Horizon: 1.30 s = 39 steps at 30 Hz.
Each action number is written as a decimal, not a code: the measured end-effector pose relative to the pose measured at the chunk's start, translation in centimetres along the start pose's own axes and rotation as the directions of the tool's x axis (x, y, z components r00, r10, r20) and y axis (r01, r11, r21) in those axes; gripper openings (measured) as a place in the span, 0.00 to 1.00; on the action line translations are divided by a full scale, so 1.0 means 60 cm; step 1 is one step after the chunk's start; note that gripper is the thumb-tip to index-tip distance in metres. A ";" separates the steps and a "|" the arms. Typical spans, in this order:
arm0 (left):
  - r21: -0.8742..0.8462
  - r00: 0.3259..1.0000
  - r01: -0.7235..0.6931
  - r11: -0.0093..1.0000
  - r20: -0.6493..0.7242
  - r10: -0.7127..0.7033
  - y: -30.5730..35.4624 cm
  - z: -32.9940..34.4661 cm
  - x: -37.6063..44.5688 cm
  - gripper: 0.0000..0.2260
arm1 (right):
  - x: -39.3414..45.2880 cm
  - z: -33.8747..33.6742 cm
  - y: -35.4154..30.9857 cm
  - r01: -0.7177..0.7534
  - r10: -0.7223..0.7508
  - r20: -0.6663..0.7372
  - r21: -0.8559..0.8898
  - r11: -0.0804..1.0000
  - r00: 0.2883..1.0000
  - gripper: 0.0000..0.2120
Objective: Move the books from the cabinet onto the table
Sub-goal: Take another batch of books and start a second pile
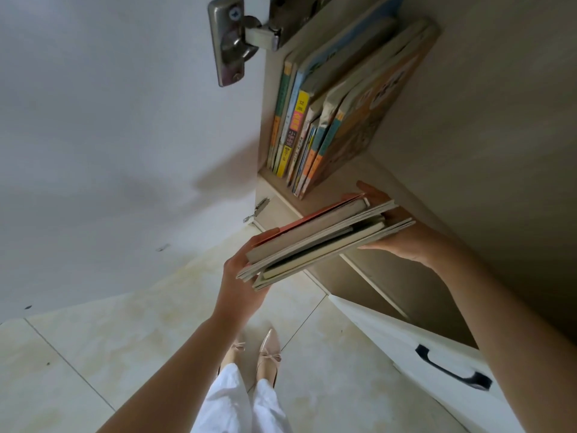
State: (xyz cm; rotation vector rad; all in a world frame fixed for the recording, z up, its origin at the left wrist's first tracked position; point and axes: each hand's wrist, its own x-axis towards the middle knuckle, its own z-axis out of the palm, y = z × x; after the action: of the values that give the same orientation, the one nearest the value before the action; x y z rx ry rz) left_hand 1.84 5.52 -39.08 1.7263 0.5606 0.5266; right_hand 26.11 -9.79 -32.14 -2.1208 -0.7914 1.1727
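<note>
A stack of several thin books (321, 242), page edges toward me, hangs in the air in front of the open cabinet (468, 126). My left hand (240, 276) grips the stack's near left end, fingers under it and thumb on the orange cover. My right hand (396, 235) holds the far right end from beneath, fingertips curling up past the top book. On the cabinet shelf (337, 182) a row of upright books (312, 120) with colourful spines leans against the left wall. No table is in view.
The white cabinet door (109, 135) stands open at the left, with a metal hinge (234, 39) at its top. A lower white door with a black handle (452, 367) is open at the right. Tiled floor (125, 354) and my feet in beige shoes lie below.
</note>
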 end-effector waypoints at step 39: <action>-0.763 0.538 0.335 0.553 -0.327 -0.777 0.541 -0.246 -0.370 0.15 | -0.399 0.180 -0.478 0.042 -0.111 0.235 0.281 0.959 0.966 0.19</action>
State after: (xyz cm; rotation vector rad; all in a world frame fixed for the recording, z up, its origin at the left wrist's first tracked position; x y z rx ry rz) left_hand -21.62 -3.50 -5.45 0.5599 1.2685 0.6920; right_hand 0.04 -6.31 -3.53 -1.7249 -0.7632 1.4352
